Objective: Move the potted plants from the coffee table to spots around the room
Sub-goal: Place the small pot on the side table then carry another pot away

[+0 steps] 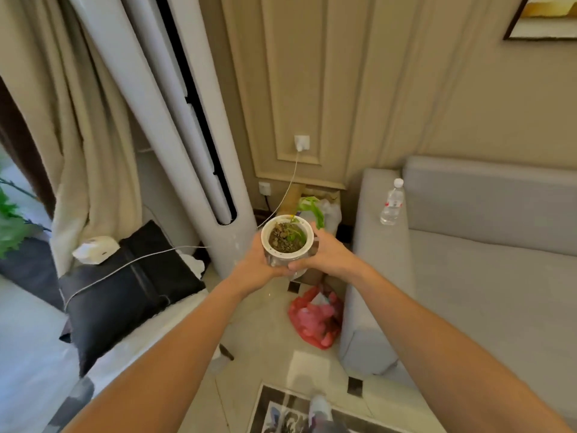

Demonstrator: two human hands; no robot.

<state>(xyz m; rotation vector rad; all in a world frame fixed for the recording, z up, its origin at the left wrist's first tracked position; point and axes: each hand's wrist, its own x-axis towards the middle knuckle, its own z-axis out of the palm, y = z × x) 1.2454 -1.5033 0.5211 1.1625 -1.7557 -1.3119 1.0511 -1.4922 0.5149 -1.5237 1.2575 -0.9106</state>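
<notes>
A small potted plant (287,237) in a white-rimmed clear pot is held out in front of me, above the floor. It has dark soil and a thin green stem with a drooping leaf. My left hand (256,264) grips the pot's left side and my right hand (327,254) wraps its right side and bottom. Both arms are stretched forward. The coffee table is not in view.
A tall white floor air conditioner (199,145) stands just left of the pot. A grey sofa (468,276) with a water bottle (392,203) on its armrest is at right. A red plastic bag (315,320) lies on the floor below. A black cushion (125,292) and cable are at left.
</notes>
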